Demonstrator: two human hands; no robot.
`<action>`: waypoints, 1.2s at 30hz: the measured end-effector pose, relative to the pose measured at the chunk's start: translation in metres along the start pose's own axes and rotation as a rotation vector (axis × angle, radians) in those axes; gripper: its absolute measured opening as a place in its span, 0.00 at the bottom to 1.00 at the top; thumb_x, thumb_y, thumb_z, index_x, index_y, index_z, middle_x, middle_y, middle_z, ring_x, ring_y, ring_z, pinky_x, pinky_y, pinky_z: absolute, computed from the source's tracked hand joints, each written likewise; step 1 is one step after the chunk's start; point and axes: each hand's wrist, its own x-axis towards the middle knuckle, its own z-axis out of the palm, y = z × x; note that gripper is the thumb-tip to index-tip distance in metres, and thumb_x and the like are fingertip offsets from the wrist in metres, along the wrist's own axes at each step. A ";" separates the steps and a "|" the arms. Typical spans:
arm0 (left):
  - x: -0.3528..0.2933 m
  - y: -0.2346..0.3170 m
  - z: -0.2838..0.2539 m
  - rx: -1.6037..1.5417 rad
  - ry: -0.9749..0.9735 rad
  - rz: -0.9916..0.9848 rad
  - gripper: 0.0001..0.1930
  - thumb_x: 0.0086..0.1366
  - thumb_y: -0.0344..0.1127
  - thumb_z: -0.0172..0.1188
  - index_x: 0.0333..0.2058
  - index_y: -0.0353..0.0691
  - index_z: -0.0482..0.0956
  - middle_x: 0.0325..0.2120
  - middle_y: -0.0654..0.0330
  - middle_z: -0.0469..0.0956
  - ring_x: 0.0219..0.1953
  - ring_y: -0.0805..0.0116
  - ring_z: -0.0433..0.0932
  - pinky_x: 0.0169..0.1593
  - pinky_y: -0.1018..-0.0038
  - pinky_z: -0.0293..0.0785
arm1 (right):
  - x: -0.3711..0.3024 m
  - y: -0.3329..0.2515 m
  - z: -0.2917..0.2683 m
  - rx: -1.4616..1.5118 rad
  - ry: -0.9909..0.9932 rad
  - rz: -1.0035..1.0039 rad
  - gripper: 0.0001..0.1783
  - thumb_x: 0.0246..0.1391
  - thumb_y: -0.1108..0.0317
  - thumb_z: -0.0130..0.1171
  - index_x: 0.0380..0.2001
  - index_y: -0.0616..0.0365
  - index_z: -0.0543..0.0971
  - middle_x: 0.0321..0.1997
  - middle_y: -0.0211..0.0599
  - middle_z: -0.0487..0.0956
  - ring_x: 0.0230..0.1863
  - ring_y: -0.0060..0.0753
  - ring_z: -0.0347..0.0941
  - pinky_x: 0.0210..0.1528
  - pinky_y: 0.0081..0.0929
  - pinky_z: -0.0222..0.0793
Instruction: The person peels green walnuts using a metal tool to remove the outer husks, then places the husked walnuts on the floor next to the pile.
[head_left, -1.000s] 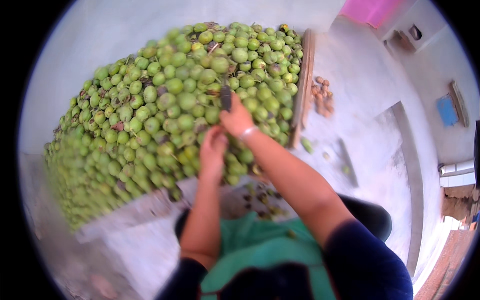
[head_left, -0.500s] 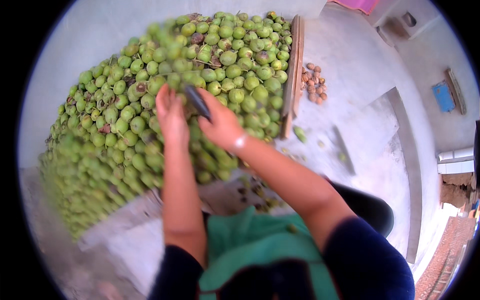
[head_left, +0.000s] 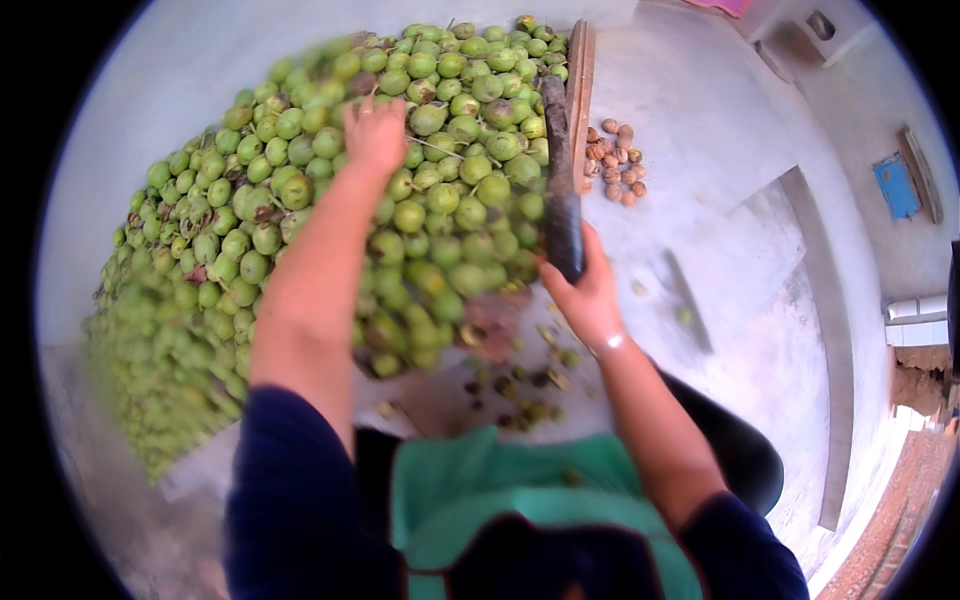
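Observation:
A large heap of green-husked walnuts (head_left: 430,190) fills the space in front of me. My left hand (head_left: 376,136) reaches onto its upper part, back of the hand up and fingers a little apart over the nuts; the fingertips are partly hidden. At the heap's right side, my right hand (head_left: 585,290) is closed round the black handle of a long knife (head_left: 563,232). The knife's dark, narrow blade points away from me, close beside a wooden board (head_left: 580,90) that edges the heap.
Right of the board lies a small cluster of bare brown walnuts (head_left: 615,165) on the pale floor. Husk scraps (head_left: 520,395) are scattered in front of my green apron (head_left: 500,480). A blue object (head_left: 895,187) rests farther right, beyond a low ledge (head_left: 810,260).
My hands have parted. The left has moved up onto the heap; the right has swung right and nearer with the knife, to beside the board.

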 end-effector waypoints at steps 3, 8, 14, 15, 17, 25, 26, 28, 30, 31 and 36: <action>0.020 0.008 0.008 0.085 -0.113 -0.011 0.32 0.49 0.32 0.63 0.54 0.44 0.62 0.42 0.56 0.75 0.59 0.55 0.59 0.61 0.47 0.44 | -0.009 0.010 -0.016 -0.017 0.037 -0.008 0.32 0.44 0.74 0.59 0.54 0.58 0.62 0.36 0.38 0.77 0.34 0.29 0.75 0.38 0.24 0.70; 0.034 0.012 -0.004 0.085 -0.267 0.068 0.37 0.46 0.33 0.65 0.56 0.44 0.59 0.39 0.53 0.76 0.56 0.56 0.64 0.62 0.47 0.43 | -0.007 -0.003 -0.025 0.139 0.188 -0.079 0.29 0.44 0.77 0.58 0.52 0.58 0.64 0.35 0.36 0.77 0.34 0.27 0.75 0.38 0.23 0.70; -0.015 0.010 -0.044 -0.254 0.087 0.077 0.32 0.46 0.33 0.65 0.52 0.40 0.64 0.41 0.52 0.73 0.48 0.58 0.71 0.57 0.60 0.60 | 0.007 -0.019 -0.025 0.113 0.069 0.174 0.23 0.44 0.74 0.62 0.45 0.60 0.68 0.30 0.27 0.75 0.29 0.18 0.71 0.33 0.18 0.69; -0.035 0.016 -0.055 -0.428 0.148 0.105 0.30 0.47 0.32 0.64 0.51 0.40 0.65 0.42 0.52 0.73 0.47 0.58 0.72 0.55 0.64 0.64 | 0.007 -0.018 -0.021 0.207 0.048 0.273 0.22 0.44 0.72 0.64 0.43 0.61 0.69 0.29 0.27 0.74 0.29 0.18 0.70 0.32 0.18 0.68; -0.087 0.044 -0.077 -0.603 0.144 0.128 0.28 0.48 0.30 0.63 0.50 0.39 0.66 0.43 0.52 0.71 0.45 0.58 0.73 0.48 0.68 0.71 | 0.011 -0.010 -0.006 0.541 -0.039 0.350 0.21 0.43 0.69 0.66 0.40 0.61 0.70 0.29 0.26 0.73 0.28 0.17 0.69 0.31 0.17 0.68; -0.216 0.113 -0.067 -1.338 -0.061 -0.115 0.22 0.47 0.22 0.64 0.43 0.38 0.70 0.45 0.58 0.68 0.45 0.66 0.72 0.45 0.73 0.74 | -0.023 -0.005 0.010 0.620 -0.285 0.442 0.23 0.41 0.68 0.69 0.40 0.62 0.70 0.33 0.28 0.73 0.33 0.18 0.69 0.35 0.19 0.69; -0.224 0.113 -0.062 -1.473 -0.108 -0.142 0.21 0.48 0.21 0.63 0.43 0.37 0.70 0.45 0.59 0.68 0.46 0.68 0.71 0.45 0.74 0.74 | -0.028 -0.004 0.007 0.608 -0.305 0.440 0.24 0.41 0.68 0.69 0.40 0.61 0.70 0.33 0.28 0.73 0.33 0.18 0.69 0.36 0.19 0.69; -0.232 0.109 -0.053 -1.742 -0.204 -0.195 0.20 0.50 0.19 0.62 0.43 0.36 0.70 0.47 0.60 0.67 0.47 0.70 0.70 0.46 0.76 0.74 | -0.037 -0.005 -0.001 0.582 -0.342 0.432 0.24 0.41 0.68 0.69 0.41 0.61 0.70 0.34 0.28 0.74 0.34 0.18 0.69 0.37 0.19 0.69; -0.237 0.106 -0.055 -1.983 -0.309 -0.252 0.19 0.51 0.19 0.61 0.43 0.35 0.69 0.47 0.58 0.68 0.48 0.68 0.69 0.46 0.74 0.73 | -0.045 -0.009 -0.010 0.584 -0.357 0.497 0.25 0.41 0.69 0.68 0.43 0.60 0.70 0.35 0.28 0.74 0.35 0.18 0.69 0.38 0.19 0.68; -0.235 0.107 -0.057 -2.047 -0.339 -0.269 0.19 0.52 0.19 0.61 0.43 0.35 0.69 0.46 0.58 0.68 0.49 0.68 0.69 0.46 0.74 0.72 | -0.048 -0.009 -0.015 0.616 -0.350 0.522 0.25 0.41 0.69 0.68 0.44 0.60 0.70 0.35 0.28 0.74 0.35 0.18 0.70 0.38 0.19 0.68; -0.241 0.112 -0.059 -2.173 -0.380 -0.247 0.18 0.53 0.20 0.58 0.44 0.36 0.69 0.45 0.57 0.70 0.50 0.67 0.68 0.51 0.71 0.68 | -0.063 -0.022 -0.035 0.714 -0.313 0.617 0.26 0.42 0.70 0.67 0.46 0.61 0.69 0.36 0.29 0.75 0.34 0.19 0.70 0.37 0.20 0.69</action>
